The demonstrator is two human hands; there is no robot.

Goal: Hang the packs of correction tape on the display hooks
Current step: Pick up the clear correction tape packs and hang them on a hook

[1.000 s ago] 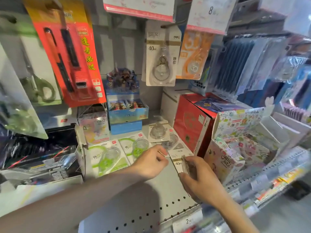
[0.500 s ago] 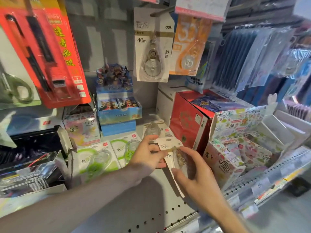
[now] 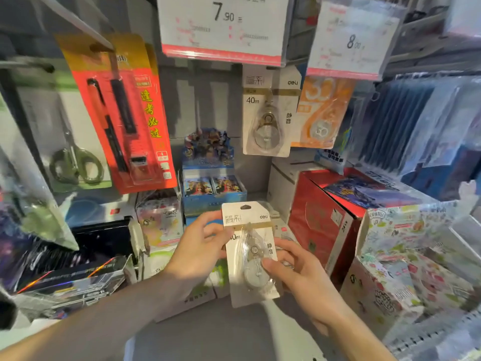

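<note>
Correction tape pack [image 3: 250, 252] sits upright between both hands above the shelf [image 3: 229, 332]; the left hand [image 3: 199, 250] pinches its left edge, the right hand [image 3: 294, 269] grips its lower right side over the blister, below a matching pack [image 3: 269, 113] hanging under the price tag [image 3: 223, 24]

A white carded pack of correction tape [image 3: 248, 252], marked 40m, stands nearly upright, its hang hole above the grip and its clear blister under the fingers. A matching pack [image 3: 268, 113] hangs well above the grip, beside an orange pack [image 3: 321, 113].
</note>
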